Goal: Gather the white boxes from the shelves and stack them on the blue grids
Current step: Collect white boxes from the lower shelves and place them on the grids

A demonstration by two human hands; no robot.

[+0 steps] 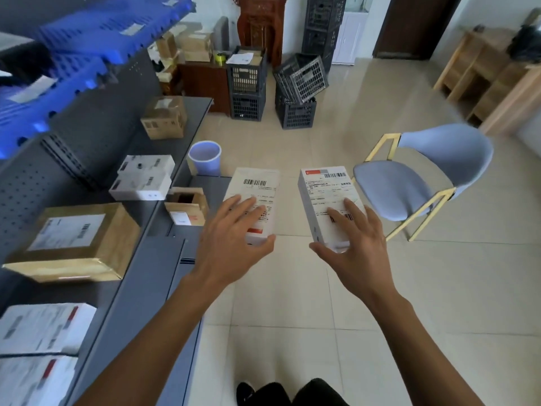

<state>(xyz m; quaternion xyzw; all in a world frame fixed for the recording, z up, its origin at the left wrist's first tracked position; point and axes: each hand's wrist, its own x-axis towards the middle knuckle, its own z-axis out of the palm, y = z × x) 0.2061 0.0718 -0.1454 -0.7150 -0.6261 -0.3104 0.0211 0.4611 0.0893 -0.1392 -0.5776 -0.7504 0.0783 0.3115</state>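
Observation:
I hold two white labelled boxes out over the tiled floor. My left hand (pixel 231 235) grips the left white box (pixel 257 189) from above, thumb under its near end. My right hand (pixel 351 238) grips the right white box (pixel 328 194) the same way. More white boxes lie on the grey shelf to my left: a stacked pair (pixel 143 178) further along and two (pixel 41 329) at the near end. Blue grids (pixel 96 33) lie on the upper shelf at top left.
Brown cardboard boxes (pixel 76 241) sit on the grey shelf (pixel 152 148). A pale blue bin (pixel 205 158) stands by the shelf end. A blue chair (pixel 418 183) is at the right. Black crates (pixel 295 92) stand at the back.

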